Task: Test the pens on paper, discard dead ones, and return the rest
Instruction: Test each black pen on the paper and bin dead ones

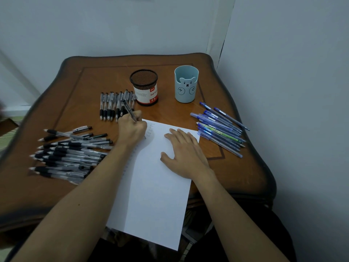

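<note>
A white sheet of paper lies on the wooden table, its near end hanging over the front edge. My left hand grips a black pen, tip down at the sheet's top left corner, beside a short column of small written marks. My right hand lies flat on the paper with fingers spread, holding it down. A black mesh pen cup and a light blue bear cup stand at the back; both look empty.
Several black pens lie piled at the left. A tidy row of black pens sits beside the mesh cup. Several blue pens lie at the right. Walls stand close behind and to the right.
</note>
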Tool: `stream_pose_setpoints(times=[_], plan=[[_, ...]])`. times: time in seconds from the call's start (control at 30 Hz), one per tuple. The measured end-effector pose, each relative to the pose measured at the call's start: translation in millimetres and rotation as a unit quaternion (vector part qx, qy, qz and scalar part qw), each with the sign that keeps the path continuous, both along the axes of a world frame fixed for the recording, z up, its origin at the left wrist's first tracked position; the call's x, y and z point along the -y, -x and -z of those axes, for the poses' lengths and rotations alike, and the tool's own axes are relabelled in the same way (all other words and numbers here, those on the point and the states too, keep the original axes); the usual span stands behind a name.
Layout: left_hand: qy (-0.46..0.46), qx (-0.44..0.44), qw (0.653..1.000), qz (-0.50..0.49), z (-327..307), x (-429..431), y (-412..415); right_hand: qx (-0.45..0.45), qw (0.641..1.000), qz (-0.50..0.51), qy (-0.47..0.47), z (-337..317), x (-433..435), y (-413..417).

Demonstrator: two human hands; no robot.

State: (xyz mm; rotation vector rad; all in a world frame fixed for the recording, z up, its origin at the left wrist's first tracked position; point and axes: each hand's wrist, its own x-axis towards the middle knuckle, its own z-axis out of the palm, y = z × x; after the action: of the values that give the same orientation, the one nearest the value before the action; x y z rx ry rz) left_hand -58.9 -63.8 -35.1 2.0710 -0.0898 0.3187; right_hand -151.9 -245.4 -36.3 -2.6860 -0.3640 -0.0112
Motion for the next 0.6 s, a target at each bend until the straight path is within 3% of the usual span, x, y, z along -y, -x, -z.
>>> stream_pose_setpoints(times=[0.6], plan=[[-0.007,0.019,1.0,0.017,1.3,0.2,0.3,0.0,1.0,0.002,0.0,0.0,-1.1,0.5]])
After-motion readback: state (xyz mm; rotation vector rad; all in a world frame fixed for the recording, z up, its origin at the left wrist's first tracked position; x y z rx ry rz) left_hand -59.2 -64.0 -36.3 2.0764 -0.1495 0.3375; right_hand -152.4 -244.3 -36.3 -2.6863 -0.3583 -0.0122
